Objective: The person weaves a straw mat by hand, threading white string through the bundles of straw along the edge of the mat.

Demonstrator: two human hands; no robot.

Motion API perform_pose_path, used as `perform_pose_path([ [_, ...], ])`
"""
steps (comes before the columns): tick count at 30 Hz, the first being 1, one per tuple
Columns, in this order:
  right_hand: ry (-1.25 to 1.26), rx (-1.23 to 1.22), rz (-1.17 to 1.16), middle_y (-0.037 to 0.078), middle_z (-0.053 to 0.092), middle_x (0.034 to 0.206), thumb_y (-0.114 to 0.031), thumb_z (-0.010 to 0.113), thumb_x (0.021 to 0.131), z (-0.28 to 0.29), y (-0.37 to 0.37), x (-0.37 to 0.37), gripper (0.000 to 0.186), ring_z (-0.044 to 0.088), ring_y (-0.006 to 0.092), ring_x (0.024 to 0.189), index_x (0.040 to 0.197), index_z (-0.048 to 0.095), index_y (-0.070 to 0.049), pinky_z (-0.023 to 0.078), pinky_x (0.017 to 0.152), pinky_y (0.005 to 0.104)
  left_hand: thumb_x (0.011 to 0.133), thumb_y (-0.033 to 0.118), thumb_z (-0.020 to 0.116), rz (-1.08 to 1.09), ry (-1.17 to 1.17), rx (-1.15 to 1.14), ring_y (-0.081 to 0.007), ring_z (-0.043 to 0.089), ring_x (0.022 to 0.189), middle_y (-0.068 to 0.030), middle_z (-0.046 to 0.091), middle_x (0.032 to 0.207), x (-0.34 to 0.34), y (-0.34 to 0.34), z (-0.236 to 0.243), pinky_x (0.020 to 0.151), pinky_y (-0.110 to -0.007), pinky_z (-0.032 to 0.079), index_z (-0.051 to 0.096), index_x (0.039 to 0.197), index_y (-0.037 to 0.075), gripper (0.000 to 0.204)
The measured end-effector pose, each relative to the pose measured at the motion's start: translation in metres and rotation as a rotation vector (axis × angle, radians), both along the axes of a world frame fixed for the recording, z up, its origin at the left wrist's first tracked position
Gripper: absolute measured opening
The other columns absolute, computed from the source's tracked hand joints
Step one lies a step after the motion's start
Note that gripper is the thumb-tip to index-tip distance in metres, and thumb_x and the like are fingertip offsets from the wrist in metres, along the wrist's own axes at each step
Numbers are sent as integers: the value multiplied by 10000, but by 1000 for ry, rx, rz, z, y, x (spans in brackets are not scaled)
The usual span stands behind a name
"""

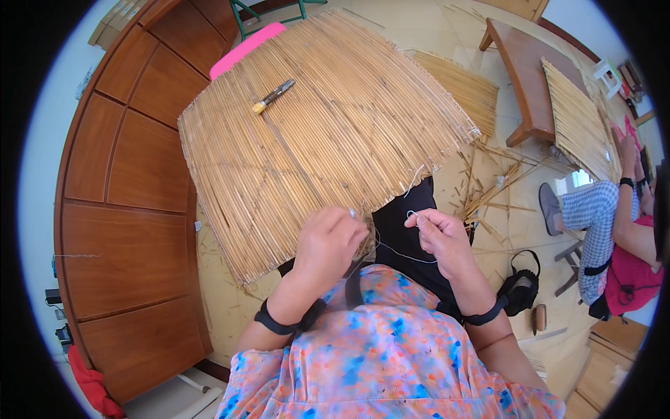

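A large mat of straw-coloured reed stalks (328,112) lies in front of me, its near edge over my lap. At that edge is my left hand (329,241), its fingers curled together; a small pale bit shows by the fingertips, and what they hold is hidden. My right hand (443,239), to the right of the mat's near corner, pinches a thin white string (412,215) between thumb and forefinger. A loose length of string hangs between the two hands over my dark trousers. On the mat rests a cutting tool with a dark end and a yellowish end (273,96).
Beyond the mat show a pink seat (246,50) and green metal legs. Wooden cabinet doors (139,258) line the left. Cut stalks (488,185) litter the floor at right, near a wooden table (523,77). A seated person (614,230) handles another mat (579,119) there.
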State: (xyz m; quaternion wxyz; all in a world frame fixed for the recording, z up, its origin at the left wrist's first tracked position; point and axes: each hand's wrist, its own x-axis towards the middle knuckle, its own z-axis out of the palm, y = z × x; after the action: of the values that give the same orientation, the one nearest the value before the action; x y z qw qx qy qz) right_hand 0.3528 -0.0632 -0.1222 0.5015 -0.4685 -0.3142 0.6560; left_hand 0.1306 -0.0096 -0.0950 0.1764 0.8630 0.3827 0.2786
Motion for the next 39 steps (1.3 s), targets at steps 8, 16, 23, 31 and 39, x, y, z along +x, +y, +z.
perform_pose_path([
  [8, -27, -155, -58, -86, 398, 617, -170, 548, 949, -5, 8, -13, 193, 317, 11, 500, 990, 638, -5, 244, 440, 188, 668, 109, 773, 209, 238, 89, -349, 500, 1129, -151, 492, 1261, 5, -1, 12, 910, -436, 414, 584, 1213, 81, 578],
  [16, 106, -239, 49, -77, 390, 596, -180, 618, 909, -9, 32, -48, 145, 323, 25, 463, 855, 562, -58, 222, 414, 194, 652, 44, 717, 177, 292, 176, -337, 477, 1163, -132, 479, 1273, 4, 5, -11, 926, -446, 393, 589, 1226, 91, 590],
  [23, 32, -204, -2, -63, 405, 577, -166, 669, 876, -6, 38, -55, 245, 314, 33, 454, 722, 498, -82, 218, 405, 209, 656, 18, 690, 179, 280, 148, -332, 474, 1183, -139, 485, 1289, 5, 7, -16, 923, -449, 397, 613, 1190, 85, 544],
  [31, 76, -243, -38, -73, 409, 573, -190, 671, 879, -10, 38, -57, 229, 298, 25, 443, 741, 530, -73, 203, 396, 214, 682, 42, 716, 144, 253, -15, -339, 420, 1283, -128, 459, 1375, 3, 6, -1, 1010, -477, 352, 583, 1220, 77, 556],
  [39, 8, -275, -60, 60, 661, 922, -96, 628, 885, 2, 46, -66, 235, 591, 82, 753, 1066, 632, 53, 478, 647, 246, 720, 71, 727, 123, 49, -206, -318, 542, 1095, -147, 581, 1121, -6, 35, 19, 865, -364, 465, 637, 1091, 57, 381],
])
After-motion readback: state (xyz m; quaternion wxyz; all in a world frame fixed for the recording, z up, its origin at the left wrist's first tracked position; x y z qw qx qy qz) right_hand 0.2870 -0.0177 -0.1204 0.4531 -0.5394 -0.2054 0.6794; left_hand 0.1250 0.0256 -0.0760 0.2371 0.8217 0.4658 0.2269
